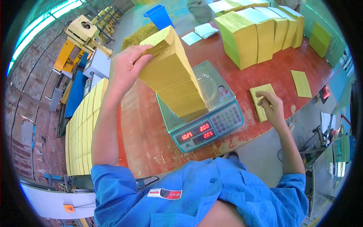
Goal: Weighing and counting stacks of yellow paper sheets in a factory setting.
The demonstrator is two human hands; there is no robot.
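Observation:
A tall stack of yellow paper sheets (170, 79) stands tilted on a digital scale (211, 85) with a lit red display. At the stack's top left edge my left hand (130, 66) is closed, its thumb and fingers gripping the uppermost sheets. My right hand (271, 106) hovers over or touches a small, thin pile of yellow paper (260, 110) to the right of the scale. Its fingers are loosely bent and apart, and I see nothing held in them.
Several tall blocks of yellow paper (242, 41) line the far right of the red table (143, 147). A single yellow sheet (301, 84) lies near the right edge, and pale sheets (204, 32) lie at the back. More paper stacks (81, 128) stand left; a blue bin (159, 17) is beyond.

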